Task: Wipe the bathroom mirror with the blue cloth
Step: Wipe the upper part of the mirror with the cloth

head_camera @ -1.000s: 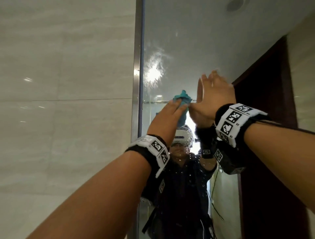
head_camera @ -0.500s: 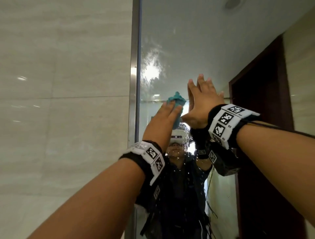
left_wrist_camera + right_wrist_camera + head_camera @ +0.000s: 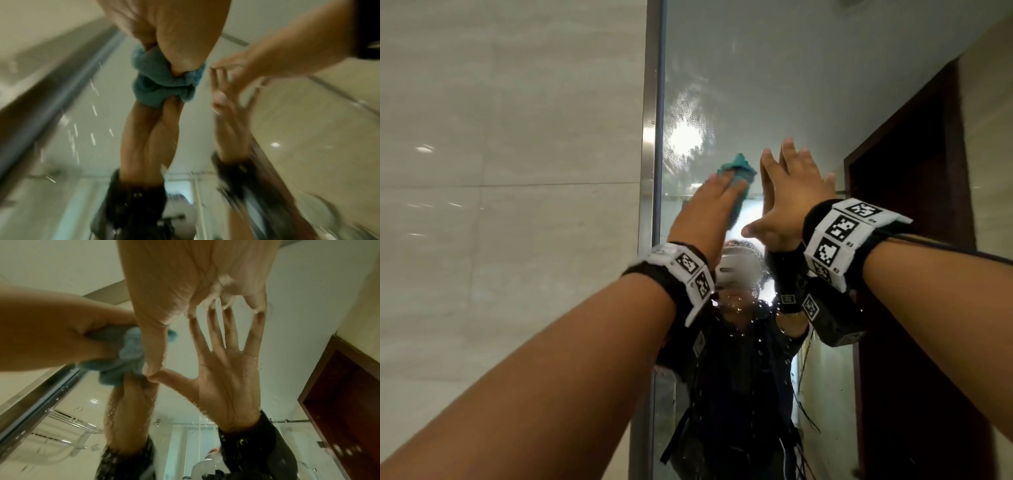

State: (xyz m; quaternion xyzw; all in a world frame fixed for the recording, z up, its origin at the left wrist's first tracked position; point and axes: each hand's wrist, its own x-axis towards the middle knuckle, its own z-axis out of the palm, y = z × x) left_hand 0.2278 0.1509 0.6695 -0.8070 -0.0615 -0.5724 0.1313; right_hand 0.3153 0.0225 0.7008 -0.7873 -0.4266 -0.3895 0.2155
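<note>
The blue cloth [image 3: 738,169] is bunched up against the wet mirror [image 3: 774,78], just right of its metal frame. My left hand [image 3: 705,209] grips the cloth and presses it to the glass. In the left wrist view the cloth [image 3: 152,73] is crumpled under my left hand [image 3: 176,40]. My right hand [image 3: 792,195] lies flat on the mirror right beside the cloth, fingers spread and straight. The right wrist view shows the fingertips [image 3: 258,309] and thumb of my right hand [image 3: 205,272] touching the glass, with the cloth [image 3: 127,352] to their left.
A steel mirror frame [image 3: 654,137] runs vertically at left, with a tiled wall [image 3: 510,171] beyond it. Water droplets and a bright glare [image 3: 686,135] mark the glass above the cloth. The mirror reflects a dark wooden door [image 3: 914,192] and a towel rack [image 3: 68,428].
My left hand has carried the cloth a little upward on the glass toward the glare. The right hand stays flat on the mirror beside it, fingers now spread wider.
</note>
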